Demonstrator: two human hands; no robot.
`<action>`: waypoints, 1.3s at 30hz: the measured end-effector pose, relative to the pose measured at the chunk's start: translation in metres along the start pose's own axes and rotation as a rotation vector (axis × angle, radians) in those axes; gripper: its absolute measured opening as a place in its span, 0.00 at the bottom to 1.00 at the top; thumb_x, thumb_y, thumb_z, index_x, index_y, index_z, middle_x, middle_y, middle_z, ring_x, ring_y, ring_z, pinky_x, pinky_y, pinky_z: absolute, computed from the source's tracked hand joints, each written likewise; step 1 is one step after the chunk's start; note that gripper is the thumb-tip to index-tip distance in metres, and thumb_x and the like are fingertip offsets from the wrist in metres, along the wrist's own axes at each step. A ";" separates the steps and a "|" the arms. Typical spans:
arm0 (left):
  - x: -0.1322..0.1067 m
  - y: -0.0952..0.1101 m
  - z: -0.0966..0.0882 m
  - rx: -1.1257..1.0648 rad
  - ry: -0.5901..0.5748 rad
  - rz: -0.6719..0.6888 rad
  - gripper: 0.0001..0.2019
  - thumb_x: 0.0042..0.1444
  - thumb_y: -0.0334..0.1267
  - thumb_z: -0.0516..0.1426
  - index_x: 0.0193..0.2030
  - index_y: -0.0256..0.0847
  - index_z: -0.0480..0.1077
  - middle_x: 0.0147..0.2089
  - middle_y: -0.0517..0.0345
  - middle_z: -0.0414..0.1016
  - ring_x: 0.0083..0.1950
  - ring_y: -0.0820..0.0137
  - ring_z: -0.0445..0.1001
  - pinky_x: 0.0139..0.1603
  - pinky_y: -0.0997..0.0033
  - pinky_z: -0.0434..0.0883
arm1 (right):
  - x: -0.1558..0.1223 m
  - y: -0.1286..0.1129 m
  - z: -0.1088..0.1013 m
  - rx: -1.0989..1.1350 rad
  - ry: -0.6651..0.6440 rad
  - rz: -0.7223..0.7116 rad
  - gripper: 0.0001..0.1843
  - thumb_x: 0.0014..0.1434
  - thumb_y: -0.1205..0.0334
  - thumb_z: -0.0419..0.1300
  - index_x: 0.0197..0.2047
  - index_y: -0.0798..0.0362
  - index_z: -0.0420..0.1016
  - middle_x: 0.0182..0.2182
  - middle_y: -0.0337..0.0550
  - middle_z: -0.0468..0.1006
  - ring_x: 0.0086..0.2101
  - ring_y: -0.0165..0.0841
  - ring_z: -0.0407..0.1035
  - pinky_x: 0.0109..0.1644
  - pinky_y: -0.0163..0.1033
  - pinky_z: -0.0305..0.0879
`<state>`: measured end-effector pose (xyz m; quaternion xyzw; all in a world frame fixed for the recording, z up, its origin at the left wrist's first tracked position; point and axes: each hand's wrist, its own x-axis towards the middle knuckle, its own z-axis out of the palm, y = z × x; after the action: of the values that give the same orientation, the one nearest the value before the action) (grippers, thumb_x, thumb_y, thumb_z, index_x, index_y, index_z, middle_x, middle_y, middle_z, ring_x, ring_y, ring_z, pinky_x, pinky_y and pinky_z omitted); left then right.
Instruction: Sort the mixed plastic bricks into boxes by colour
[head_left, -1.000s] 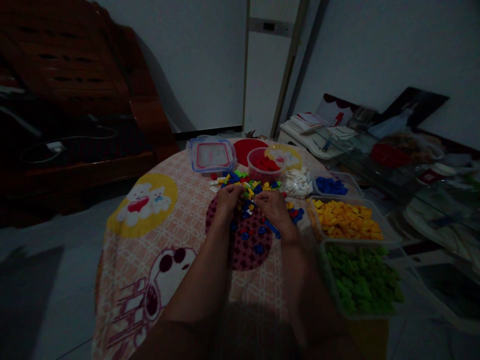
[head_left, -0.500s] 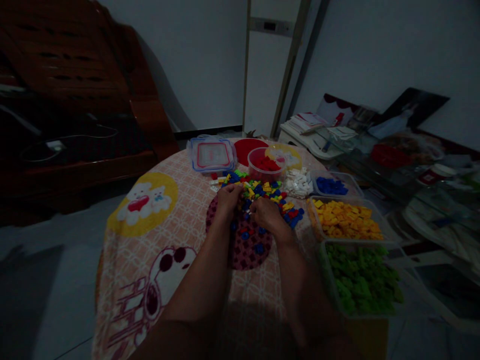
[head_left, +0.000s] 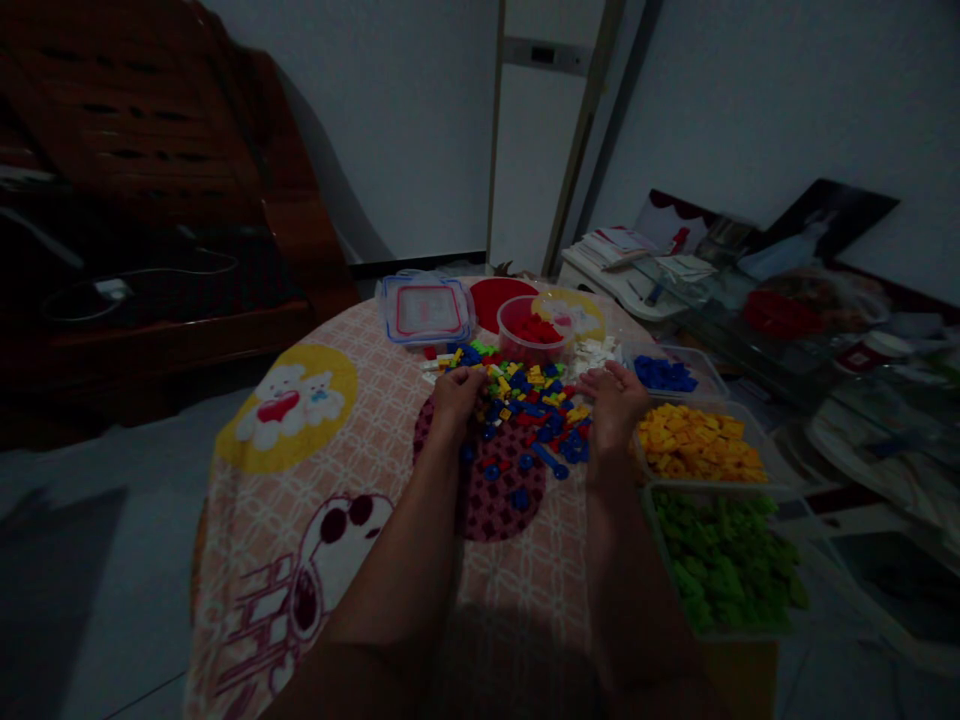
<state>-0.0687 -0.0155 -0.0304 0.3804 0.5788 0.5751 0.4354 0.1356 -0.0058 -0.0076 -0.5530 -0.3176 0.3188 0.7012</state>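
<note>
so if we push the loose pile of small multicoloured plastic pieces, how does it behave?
The pile will probably spread: its outer pieces lie apart. Each looks rigid and likely light, being small. The patterned pink fabric tablecloth underneath may add drag.

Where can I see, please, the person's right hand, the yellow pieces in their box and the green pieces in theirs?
Right hand [head_left: 619, 405], head view: on the middle of the hand.
Yellow pieces [head_left: 701, 443], head view: on the middle of the heap.
Green pieces [head_left: 729, 560], head view: on the middle of the heap.

left hand [head_left: 457, 402]: curled | right hand [head_left: 618, 405]: loosely spread | left forearm [head_left: 401, 555]: slanting inward | right forearm [head_left: 626, 545]: stretched forward
</note>
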 end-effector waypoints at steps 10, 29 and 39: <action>0.007 0.002 -0.012 0.486 -0.073 0.191 0.09 0.51 0.42 0.61 0.32 0.38 0.78 0.30 0.57 0.79 0.31 0.70 0.73 0.30 0.74 0.64 | -0.011 -0.004 0.003 -0.160 -0.250 0.020 0.13 0.50 0.58 0.60 0.37 0.57 0.76 0.20 0.35 0.75 0.17 0.29 0.69 0.19 0.32 0.65; -0.003 0.016 -0.012 0.854 -0.364 0.295 0.17 0.59 0.44 0.55 0.25 0.37 0.76 0.23 0.58 0.74 0.28 0.71 0.68 0.29 0.71 0.56 | -0.042 -0.022 0.015 -1.279 -1.011 -0.395 0.17 0.60 0.69 0.53 0.40 0.52 0.85 0.42 0.47 0.85 0.46 0.38 0.77 0.51 0.36 0.66; 0.007 0.008 -0.018 0.812 -0.266 0.264 0.12 0.55 0.42 0.58 0.34 0.39 0.81 0.31 0.58 0.81 0.34 0.68 0.74 0.33 0.73 0.63 | -0.046 -0.017 0.019 -1.286 -1.082 -0.440 0.19 0.61 0.68 0.53 0.46 0.49 0.85 0.46 0.44 0.84 0.50 0.38 0.76 0.53 0.35 0.65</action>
<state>-0.0887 -0.0144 -0.0236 0.6619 0.6430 0.2980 0.2444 0.0951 -0.0349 0.0080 -0.5403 -0.8257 0.1537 0.0512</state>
